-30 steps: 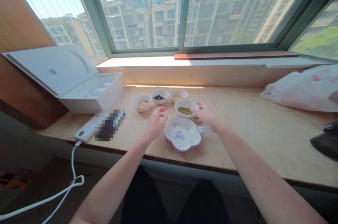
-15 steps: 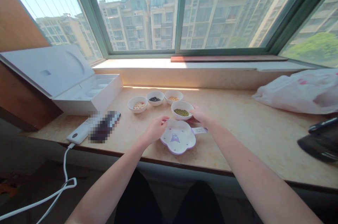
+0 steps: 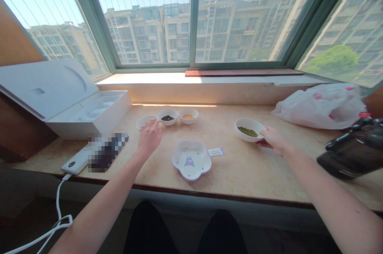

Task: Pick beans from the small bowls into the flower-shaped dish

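The right hand [image 3: 275,141] has its fingers [image 3: 267,133] curled onto the rim of a bowl of green beans [image 3: 248,130], gripping it from the right. The left hand [image 3: 149,137] hangs over a far bowl [image 3: 143,123], its fingers [image 3: 149,124] slightly spread on the rim; whether they grip, I cannot tell. Between the hands, a flower-shaped plate [image 3: 191,160] sits on the marble surface [image 3: 239,176]. Two more bowls [image 3: 178,116] stand farther back, a white box [image 3: 89,116] to the left, a plastic bag [image 3: 320,107] to the right, beneath a wide window [image 3: 194,18].

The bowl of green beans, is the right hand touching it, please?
Touching: the head view shows the right hand against the rim of the bowl of green beans.
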Available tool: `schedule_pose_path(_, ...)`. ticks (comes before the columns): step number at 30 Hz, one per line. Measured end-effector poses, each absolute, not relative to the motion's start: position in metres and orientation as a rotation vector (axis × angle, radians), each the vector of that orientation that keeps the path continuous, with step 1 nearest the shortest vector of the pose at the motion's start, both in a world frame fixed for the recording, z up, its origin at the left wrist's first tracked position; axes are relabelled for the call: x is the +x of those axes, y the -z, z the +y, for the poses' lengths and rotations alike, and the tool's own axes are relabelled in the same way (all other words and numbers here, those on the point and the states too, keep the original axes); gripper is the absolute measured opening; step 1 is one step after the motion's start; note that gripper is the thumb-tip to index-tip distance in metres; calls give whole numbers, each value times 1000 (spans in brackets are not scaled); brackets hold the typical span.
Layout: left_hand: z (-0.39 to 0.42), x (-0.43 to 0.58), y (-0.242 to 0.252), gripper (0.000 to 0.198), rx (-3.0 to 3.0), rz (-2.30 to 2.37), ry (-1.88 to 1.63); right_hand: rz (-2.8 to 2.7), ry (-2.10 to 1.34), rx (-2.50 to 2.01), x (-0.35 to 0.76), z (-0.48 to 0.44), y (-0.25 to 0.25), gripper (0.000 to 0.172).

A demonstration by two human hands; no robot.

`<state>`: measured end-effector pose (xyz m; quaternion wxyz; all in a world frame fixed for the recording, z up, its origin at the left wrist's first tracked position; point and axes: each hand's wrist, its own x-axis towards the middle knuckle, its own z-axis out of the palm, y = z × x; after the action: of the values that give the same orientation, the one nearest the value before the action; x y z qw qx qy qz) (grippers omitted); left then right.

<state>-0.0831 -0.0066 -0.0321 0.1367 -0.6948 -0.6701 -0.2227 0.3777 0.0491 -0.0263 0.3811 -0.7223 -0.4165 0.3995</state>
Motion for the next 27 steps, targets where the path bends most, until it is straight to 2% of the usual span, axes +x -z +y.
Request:
schedule_pose_path(10, -4, -88, 47, 45, -1940, -2054, 427, -928, -1049, -1880, 422, 38, 31, 46)
schedule_pose_path(15, -4, -87, 50, 43, -1909, -2036, 420, -973, -1019, -1950, 428, 39, 34, 36)
schedule_pose_path(17, -3, -87, 51, 42, -1890, -2045, 474, -1090, -880, -2097, 431, 42, 30, 33)
schedule_pose_path(20, -1, -88, 54, 39, -1820, -2082, 628, -1387, -339, -2263, 427, 48, 18, 46)
schedule_pose_path(22, 0, -89, 56, 38, -1770, -2111, 713, -1555, -50, -2194, 409, 53, 8, 51)
schedule_pose_path(24, 1, -91, 58, 37, -1751, -2124, 759, -1738, -37, -2033, 375, 60, 0, 46)
schedule_pose_path(27, 0, -92, 61, 36, -1785, -2118, 771, -2027, -191, -1787, 302, 70, -8, 38)
